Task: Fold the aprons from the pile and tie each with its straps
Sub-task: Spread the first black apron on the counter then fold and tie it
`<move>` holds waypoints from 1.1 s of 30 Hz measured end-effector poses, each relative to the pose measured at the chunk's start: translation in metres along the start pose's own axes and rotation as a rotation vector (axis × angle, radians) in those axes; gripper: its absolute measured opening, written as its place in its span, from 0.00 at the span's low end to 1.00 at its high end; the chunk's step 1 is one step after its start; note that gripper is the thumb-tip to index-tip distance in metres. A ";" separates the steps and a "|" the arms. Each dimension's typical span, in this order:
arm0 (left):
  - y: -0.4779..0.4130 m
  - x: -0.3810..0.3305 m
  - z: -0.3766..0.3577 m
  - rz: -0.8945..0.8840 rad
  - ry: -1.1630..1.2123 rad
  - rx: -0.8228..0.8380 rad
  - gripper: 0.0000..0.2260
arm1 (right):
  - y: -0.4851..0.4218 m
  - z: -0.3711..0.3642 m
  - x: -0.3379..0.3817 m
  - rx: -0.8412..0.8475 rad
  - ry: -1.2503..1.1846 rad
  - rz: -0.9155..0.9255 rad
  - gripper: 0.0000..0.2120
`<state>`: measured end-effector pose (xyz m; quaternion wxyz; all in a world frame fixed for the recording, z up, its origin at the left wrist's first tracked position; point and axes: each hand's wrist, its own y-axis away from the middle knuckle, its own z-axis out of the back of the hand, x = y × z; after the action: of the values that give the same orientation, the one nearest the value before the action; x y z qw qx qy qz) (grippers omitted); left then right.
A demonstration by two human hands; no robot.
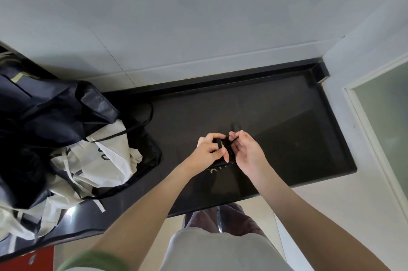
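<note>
A black countertop (276, 116) with a raised lip along its back edge runs under a white tiled wall, and it carries everything here. On its left part sits one pile of aprons (66, 138), loose and crumpled, made of dark navy cloth on top and pale cream cloth beneath. How many aprons it holds cannot be counted. A thin black tie (148, 116) loops out of it onto the bare counter, and a pale tie (99, 204) trails toward the front edge. Well to the right of the pile, near the middle of the counter, lies one folded apron (218, 165), a small black bundle mostly covered by the two hands. Its long axis seems to run away from the person, leaning slightly right, with a line of pale lettering at its near end. The left hand (208, 151) grips the bundle from the left, fingers curled over it, with a flat black strap (219, 144) crossing over one finger. The right hand (247, 153) stands just beside it, thumb and forefinger pinching a thin strap end (234, 140), the other fingers loosely bent.
</note>
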<state>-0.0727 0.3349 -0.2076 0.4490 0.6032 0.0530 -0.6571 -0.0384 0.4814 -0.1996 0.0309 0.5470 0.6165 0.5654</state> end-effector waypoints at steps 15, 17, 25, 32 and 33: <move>-0.002 0.000 0.002 0.104 0.583 -0.060 0.19 | -0.009 0.018 0.020 0.323 1.263 0.450 0.04; -0.004 0.003 0.002 0.131 0.580 -0.058 0.19 | -0.006 0.022 0.015 0.390 1.547 0.524 0.06; -0.003 0.010 -0.003 0.110 0.463 -0.095 0.20 | -0.008 0.037 0.023 0.346 1.724 0.506 0.05; -0.005 0.009 -0.011 0.219 0.426 -0.224 0.20 | -0.014 0.050 0.039 0.267 1.588 0.347 0.06; -0.005 0.007 -0.012 0.209 0.408 -0.221 0.20 | -0.011 0.048 0.039 0.263 1.538 0.355 0.08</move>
<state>-0.0665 0.3413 -0.2195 0.5576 0.6730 0.1513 -0.4618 -0.0295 0.5433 -0.2022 -0.5580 0.0929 0.4306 0.7033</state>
